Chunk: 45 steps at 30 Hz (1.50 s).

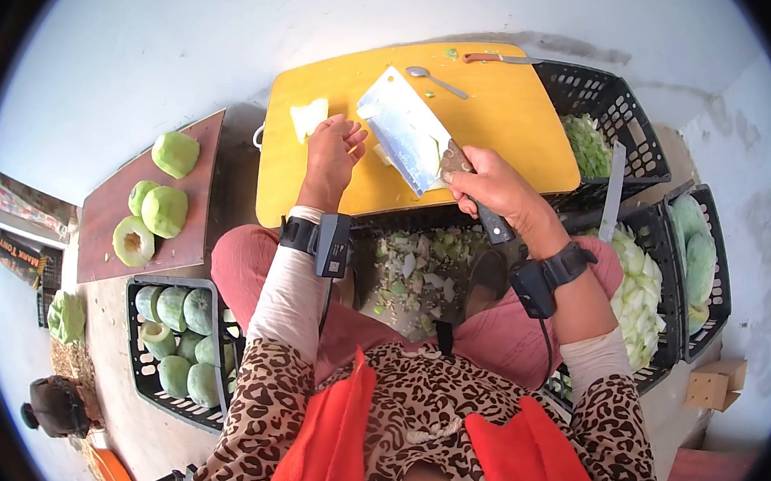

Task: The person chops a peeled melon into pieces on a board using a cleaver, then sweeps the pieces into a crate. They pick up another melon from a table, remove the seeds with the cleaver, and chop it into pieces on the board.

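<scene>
My right hand (496,190) grips the dark handle of a cleaver (406,135). Its broad blade is tilted over the yellow board (509,142), pointing up and left, with wet pale bits stuck to it. My left hand (333,155) is left of the blade, palm partly turned up, its fingers loosely curled and apart with nothing between them. Just beyond that hand lies a pale green piece of peeled melon (308,119). Another small pale piece (381,154) shows beside the blade's lower edge, partly hidden beneath it.
A spoon (437,81) and a brown-handled knife (496,59) lie along the board's far side. Peeled melons (166,212) rest on a brown board at left, above a crate of unpeeled ones (186,347). Crates at right hold green shreds (587,146) and pale slices (636,303). Scraps (414,274) litter the floor.
</scene>
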Each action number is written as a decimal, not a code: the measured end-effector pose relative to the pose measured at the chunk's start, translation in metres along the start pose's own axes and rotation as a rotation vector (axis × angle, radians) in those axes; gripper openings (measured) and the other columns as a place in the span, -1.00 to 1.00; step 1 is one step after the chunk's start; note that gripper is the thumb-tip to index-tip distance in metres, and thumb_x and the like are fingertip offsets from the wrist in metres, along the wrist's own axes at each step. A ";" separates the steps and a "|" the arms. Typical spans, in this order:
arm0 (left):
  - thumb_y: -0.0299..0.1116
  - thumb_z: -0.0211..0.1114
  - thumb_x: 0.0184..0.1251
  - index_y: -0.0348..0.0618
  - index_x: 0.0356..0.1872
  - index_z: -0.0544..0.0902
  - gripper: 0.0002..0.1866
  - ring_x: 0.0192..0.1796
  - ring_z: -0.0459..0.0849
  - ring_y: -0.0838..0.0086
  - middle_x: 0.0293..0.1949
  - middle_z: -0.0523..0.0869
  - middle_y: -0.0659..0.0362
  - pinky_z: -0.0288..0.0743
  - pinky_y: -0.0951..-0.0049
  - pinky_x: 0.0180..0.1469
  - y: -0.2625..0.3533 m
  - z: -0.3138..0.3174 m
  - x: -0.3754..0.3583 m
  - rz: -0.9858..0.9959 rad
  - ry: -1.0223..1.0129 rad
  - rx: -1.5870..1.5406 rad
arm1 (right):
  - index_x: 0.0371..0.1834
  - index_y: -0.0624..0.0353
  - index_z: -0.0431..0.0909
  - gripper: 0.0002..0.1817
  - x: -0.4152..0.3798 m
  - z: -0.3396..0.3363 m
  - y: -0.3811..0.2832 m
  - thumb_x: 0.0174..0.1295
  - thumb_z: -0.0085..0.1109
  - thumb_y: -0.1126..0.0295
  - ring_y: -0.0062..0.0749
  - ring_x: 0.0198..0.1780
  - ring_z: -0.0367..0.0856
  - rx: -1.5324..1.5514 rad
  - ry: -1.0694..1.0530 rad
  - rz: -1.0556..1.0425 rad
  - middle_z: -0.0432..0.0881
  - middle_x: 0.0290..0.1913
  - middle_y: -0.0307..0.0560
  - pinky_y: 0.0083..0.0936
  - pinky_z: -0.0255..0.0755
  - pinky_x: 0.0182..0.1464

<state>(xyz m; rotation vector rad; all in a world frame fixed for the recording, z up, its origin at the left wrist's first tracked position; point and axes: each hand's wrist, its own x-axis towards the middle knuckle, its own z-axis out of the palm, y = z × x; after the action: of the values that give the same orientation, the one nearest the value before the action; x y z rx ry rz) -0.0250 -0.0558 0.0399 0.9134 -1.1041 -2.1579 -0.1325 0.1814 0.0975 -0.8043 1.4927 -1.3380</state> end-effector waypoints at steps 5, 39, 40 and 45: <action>-0.40 0.18 0.36 -0.16 -0.16 0.55 -0.89 -0.26 0.57 0.50 -0.26 0.60 0.19 0.50 0.49 -0.20 0.002 0.015 0.002 -0.022 -0.100 0.048 | -0.16 0.31 0.37 -0.83 -0.002 0.002 -0.002 0.25 0.06 0.48 -0.64 -0.65 0.36 -0.064 -0.001 0.047 0.42 -0.50 -0.22 -0.65 0.30 -0.58; -0.19 0.06 0.45 -0.14 0.06 0.49 -0.69 0.05 0.59 0.27 0.01 0.64 0.11 0.44 0.27 0.10 -0.042 0.043 -0.034 -0.202 -0.204 -0.391 | 0.16 0.39 0.25 -0.57 0.007 0.009 -0.001 0.24 0.06 0.49 -0.60 -0.59 0.43 -0.092 0.241 -0.132 0.47 -0.43 -0.15 -0.58 0.35 -0.56; -0.13 0.04 0.47 -0.12 0.09 0.48 -0.65 0.08 0.58 0.24 0.04 0.62 0.10 0.43 0.22 0.13 -0.038 0.048 -0.041 -0.234 -0.186 -0.441 | 0.21 0.40 0.20 -0.51 0.004 0.010 -0.004 0.24 0.06 0.49 -0.60 -0.59 0.43 -0.024 0.220 -0.139 0.47 -0.42 -0.15 -0.59 0.35 -0.57; 0.22 -0.07 0.44 -0.07 0.29 0.37 -0.36 0.19 0.51 0.09 0.19 0.54 0.07 0.36 0.00 0.22 -0.033 0.063 -0.060 -0.284 -0.392 -0.646 | 0.33 0.50 0.07 -0.29 0.000 0.014 -0.009 0.12 0.11 0.45 -0.55 -0.62 0.46 0.128 0.209 -0.078 0.54 -0.48 -0.11 -0.57 0.37 -0.59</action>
<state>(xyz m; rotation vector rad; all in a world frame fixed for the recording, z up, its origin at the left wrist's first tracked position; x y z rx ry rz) -0.0410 0.0340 0.0591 0.3703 -0.3699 -2.7551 -0.1202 0.1749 0.1072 -0.6627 1.5302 -1.5993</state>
